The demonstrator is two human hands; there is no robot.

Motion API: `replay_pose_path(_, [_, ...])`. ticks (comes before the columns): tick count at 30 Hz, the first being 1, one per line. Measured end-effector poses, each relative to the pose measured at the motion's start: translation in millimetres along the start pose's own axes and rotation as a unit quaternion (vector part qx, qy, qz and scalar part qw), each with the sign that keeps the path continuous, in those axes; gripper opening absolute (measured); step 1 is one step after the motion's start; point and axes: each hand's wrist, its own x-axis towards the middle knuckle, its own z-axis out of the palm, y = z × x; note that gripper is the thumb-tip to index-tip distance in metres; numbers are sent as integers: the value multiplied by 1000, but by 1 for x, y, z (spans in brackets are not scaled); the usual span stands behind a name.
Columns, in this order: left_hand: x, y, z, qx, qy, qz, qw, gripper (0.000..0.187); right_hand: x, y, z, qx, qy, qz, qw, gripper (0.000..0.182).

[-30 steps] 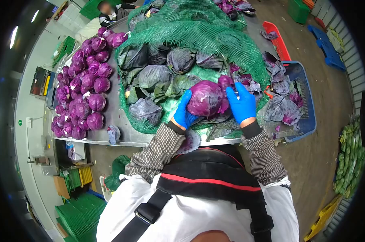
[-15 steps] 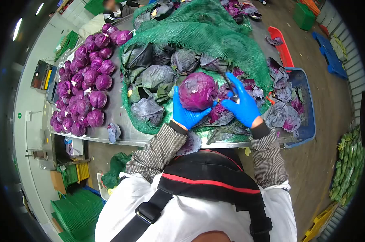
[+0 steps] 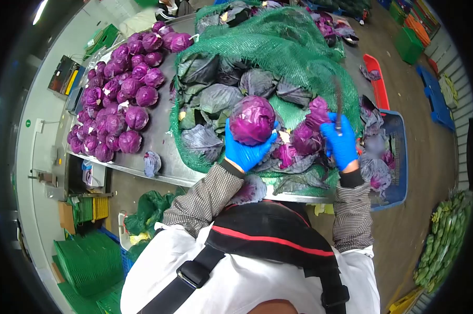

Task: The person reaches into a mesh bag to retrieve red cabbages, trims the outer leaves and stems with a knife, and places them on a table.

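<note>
My left hand point(image 3: 247, 150), in a blue glove, cups a trimmed, glossy red cabbage point(image 3: 252, 120) from below. In my blue-gloved right hand point(image 3: 341, 142) is a knife point(image 3: 338, 107), its blade pointing up and blurred. A loose purple leaf point(image 3: 318, 112) touches the fingertips of that hand, to the right of the cabbage. Beneath both hands lies a green mesh sack point(image 3: 257, 47), spread open. On it sit several untrimmed cabbages point(image 3: 221, 98) with dull outer leaves, and a heap of cut-off leaves point(image 3: 299, 144) between my hands.
Trimmed cabbages point(image 3: 121, 89) are piled on the left of the metal table point(image 3: 171, 128). Off its right edge stand a blue crate point(image 3: 398, 157) holding leaves and a red crate point(image 3: 376, 89). A person point(image 3: 168, 9) is at the far end. Bagged green vegetables point(image 3: 446, 235) lie right.
My right hand has moved right, away from the cabbage, with the knife; a purple leaf now shows at its fingers. The left hand still holds the cabbage. The view has shifted slightly.
</note>
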Motion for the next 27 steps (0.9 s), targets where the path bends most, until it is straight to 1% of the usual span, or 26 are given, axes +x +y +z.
replay_pose_path(1, [0, 4, -5, 32, 17, -20, 999, 67, 7, 16, 12, -103, -16, -77, 992, 39])
replay_pose_path(2, [2, 11, -10, 66, 30, -38, 997, 68, 15, 25, 26, -205, -32, -157, 966, 49])
replay_pose_path(3, [0, 21, -19, 117, -51, -115, 985, 88, 14, 27, 42, -120, -119, -105, 980, 65])
replay_pose_path(4, [-5, 18, -6, 154, -13, -112, 982, 83, 22, 49, 56, -102, -150, -141, 973, 62])
replay_pose_path(5, [-11, 16, 10, 238, 14, -90, 967, 80, 17, 38, 68, -73, -145, -43, 986, 62])
replay_pose_path(6, [-15, 16, 20, 317, 44, -64, 945, 76, 11, 29, 78, -46, -139, 60, 987, 62])
replay_pose_path(7, [-14, 25, 18, 309, 21, -29, 950, 69, 12, 34, 88, -46, -138, 40, 989, 61])
replay_pose_path(9, [-24, 46, 26, 316, 28, 9, 948, 68, 16, 44, 112, -72, -133, 8, 989, 58])
replay_pose_path(10, [-32, 60, 30, 326, 40, 25, 944, 66, 17, 42, 125, -74, -163, 8, 984, 58])
replay_pose_path(11, [-39, 78, 30, 273, 51, 15, 961, 64, 19, 34, 137, -54, -187, 36, 980, 55])
replay_pose_path(12, [-46, 94, 32, 238, 81, 44, 967, 62, 22, 29, 146, -34, -207, 64, 976, 53])
replay_pose_path(13, [-56, 114, 39, 232, 73, 87, 966, 65, 27, 28, 152, -68, -246, 35, 966, 47])
replay_pose_path(14, [-65, 136, 44, 227, 65, 125, 964, 69, 30, 29, 157, -78, -238, 51, 967, 42])
replay_pose_path(15, [-61, 184, 7, 326, 37, 254, 910, 83, 33, 34, 158, -83, -234, 60, 967, 38])
replay_pose_path(16, [-57, 245, -28, 618, 38, 336, 710, 96, 36, 41, 157, -90, -227, 68, 967, 35])
replay_pose_path(17, [-83, 227, 39, 387, 43, 313, 866, 89, 37, 48, 156, -104, -218, 84, 967, 32])
replay_pose_path(18, [-97, 237, 67, 230, 88, 309, 919, 80, 37, 54, 155, -118, -206, 101, 966, 29])
replay_pose_path(19, [-100, 268, 69, 195, 92, 341, 915, 73, 34, 55, 155, -128, -198, 111, 965, 26])
replay_pose_path(20, [-106, 306, 66, 217, 118, 394, 885, 71, 36, 61, 154, -133, -204, 120, 963, 25])
replay_pose_path(21, [-112, 325, 76, 230, 106, 448, 857, 72, 37, 61, 154, -141, -204, 124, 961, 24])
replay_pose_path(22, [-118, 353, 78, 192, 116, 480, 848, 73, 38, 62, 156, -148, -202, 130, 959, 24])
replay_pose_path(23, [-122, 380, 79, 192, 82, 505, 837, 80, 40, 61, 158, -149, -197, 133, 960, 24])
replay_pose_path(24, [-124, 394, 86, 219, 67, 511, 829, 88, 40, 61, 159, -152, -195, 134, 960, 23])
replay_pose_path(26, [-114, 374, 122, 170, 195, 563, 785, 77, 40, 61, 161, -147, -174, 143, 963, 22])
replay_pose_path(27, [-101, 369, 120, 250, 182, 549, 777, 73, 42, 64, 162, -128, -160, 139, 969, 22])
